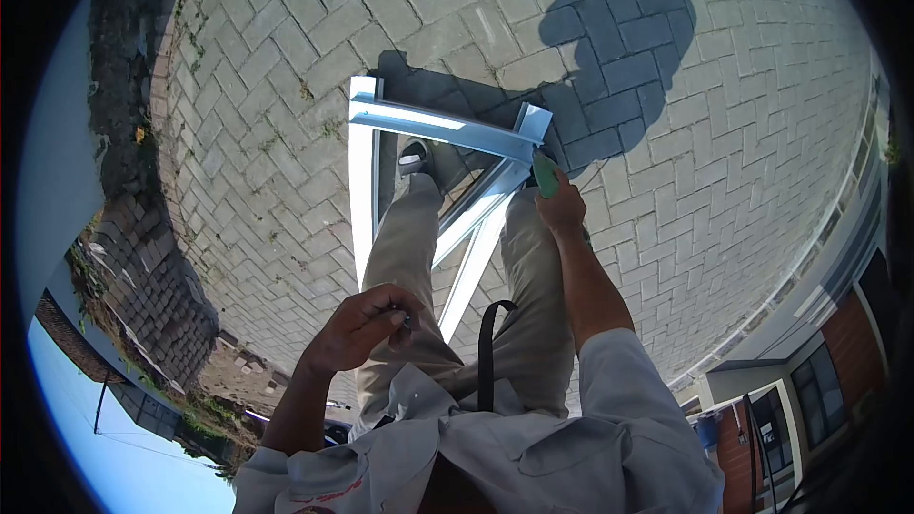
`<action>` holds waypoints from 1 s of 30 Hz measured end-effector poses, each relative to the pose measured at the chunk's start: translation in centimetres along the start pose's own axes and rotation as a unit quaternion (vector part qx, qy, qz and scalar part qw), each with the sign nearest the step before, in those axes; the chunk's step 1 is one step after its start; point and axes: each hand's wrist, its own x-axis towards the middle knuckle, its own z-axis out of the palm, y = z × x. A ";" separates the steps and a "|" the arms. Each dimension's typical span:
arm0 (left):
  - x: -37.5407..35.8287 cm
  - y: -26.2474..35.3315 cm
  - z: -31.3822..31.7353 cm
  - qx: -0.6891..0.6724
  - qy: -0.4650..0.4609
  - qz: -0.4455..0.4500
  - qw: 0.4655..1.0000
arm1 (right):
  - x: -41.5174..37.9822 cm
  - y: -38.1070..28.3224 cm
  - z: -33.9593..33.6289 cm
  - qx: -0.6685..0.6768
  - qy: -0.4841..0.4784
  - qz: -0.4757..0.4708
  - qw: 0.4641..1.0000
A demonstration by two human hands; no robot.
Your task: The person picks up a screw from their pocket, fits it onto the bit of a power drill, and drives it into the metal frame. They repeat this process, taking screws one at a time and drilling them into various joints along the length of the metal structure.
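Note:
A silvery metal frame (443,124) of joined channel pieces lies between and in front of my legs, its top bar crossing a long left bar and a slanted one. My right hand (564,207) is closed round a green-handled tool (546,174), whose tip is at the frame's right corner. Over my left thigh, my left hand (371,324) is closed, with fingers pinched on a small dark object too small to name. It does not touch the frame.
Grey paving blocks (286,171) surround the frame, with my shadow at upper right. My shoe (413,158) is inside the frame's outline. Stacked bricks (157,286) stand at the left. A building (819,390) is at lower right. A black strap (487,352) hangs at my waist.

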 end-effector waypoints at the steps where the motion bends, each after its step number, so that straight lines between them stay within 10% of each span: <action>1: 0.0 -0.3 -0.2 -0.025 0.005 0.001 1.000 | -0.1 0.2 0.1 -0.004 -0.002 -0.005 1.000; 30: 2.3 -3.9 2.0 -0.086 0.051 0.076 0.992 | 1.2 1.3 -0.4 -0.055 -0.022 -0.057 0.997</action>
